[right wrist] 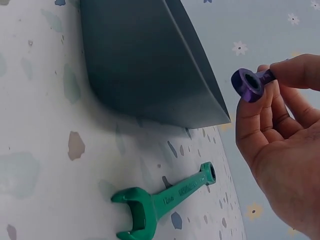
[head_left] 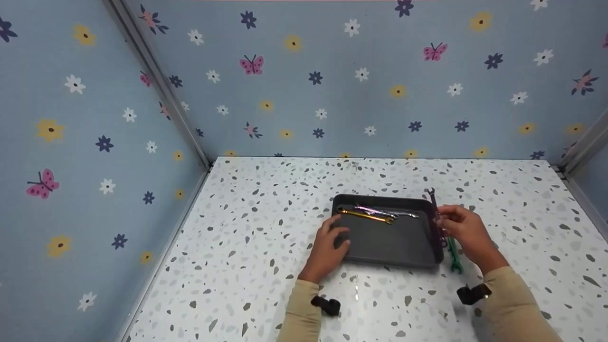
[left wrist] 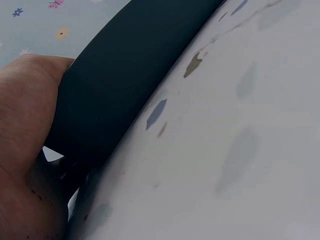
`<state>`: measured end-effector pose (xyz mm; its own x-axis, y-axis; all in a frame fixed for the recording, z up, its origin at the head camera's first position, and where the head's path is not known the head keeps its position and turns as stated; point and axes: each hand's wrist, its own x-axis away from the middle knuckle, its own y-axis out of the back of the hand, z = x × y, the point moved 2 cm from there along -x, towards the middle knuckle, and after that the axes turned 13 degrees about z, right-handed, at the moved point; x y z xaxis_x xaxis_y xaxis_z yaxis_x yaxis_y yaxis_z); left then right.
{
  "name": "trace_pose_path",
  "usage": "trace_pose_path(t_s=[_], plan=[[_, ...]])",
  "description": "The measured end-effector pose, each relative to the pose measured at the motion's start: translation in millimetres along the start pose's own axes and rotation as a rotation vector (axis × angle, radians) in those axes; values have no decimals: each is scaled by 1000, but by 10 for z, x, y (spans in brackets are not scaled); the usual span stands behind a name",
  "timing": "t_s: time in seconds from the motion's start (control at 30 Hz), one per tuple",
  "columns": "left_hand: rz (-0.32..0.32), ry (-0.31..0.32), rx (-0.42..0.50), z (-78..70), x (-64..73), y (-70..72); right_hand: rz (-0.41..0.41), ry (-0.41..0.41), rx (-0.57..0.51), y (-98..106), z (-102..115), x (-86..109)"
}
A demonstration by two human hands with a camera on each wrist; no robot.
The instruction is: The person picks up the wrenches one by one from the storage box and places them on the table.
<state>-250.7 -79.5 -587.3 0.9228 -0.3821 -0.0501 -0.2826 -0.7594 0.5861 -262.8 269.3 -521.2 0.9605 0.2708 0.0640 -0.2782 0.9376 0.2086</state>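
Observation:
Between thumb and fingers my right hand [head_left: 465, 230] pinches a purple combination wrench [head_left: 433, 202], held just over the tray's right rim. Its ring end [right wrist: 248, 85] shows close up in the right wrist view. My left hand [head_left: 327, 249] grips the left side of the dark grey tray [head_left: 389, 242], fingers bent over the rim; the left wrist view shows it against the tray wall [left wrist: 115, 75]. Inside the tray, toward the back, lie a gold wrench [head_left: 365, 216], a pinkish-purple wrench [head_left: 373, 209] and a silver wrench [head_left: 407, 214], partly overlapping.
A green wrench [right wrist: 175, 196] marked 12mm lies on the speckled table [head_left: 256, 228], just right of the tray and partly below my right hand. Flowered panels [head_left: 304, 95] rise behind the table and along its sides.

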Motion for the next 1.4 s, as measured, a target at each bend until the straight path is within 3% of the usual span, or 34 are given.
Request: trace_pose_path(t_s=[0.47,0.83,1.4], plan=[[-5,15,6,-16,9,10,-25,-49,-23,180,-108,106],[-7,-18,-11,-5,9,17,-62,-98,-85,281,-231,188],[-6,0,-2,-8,18,14,-70,-229,-21,387,-310,246]])
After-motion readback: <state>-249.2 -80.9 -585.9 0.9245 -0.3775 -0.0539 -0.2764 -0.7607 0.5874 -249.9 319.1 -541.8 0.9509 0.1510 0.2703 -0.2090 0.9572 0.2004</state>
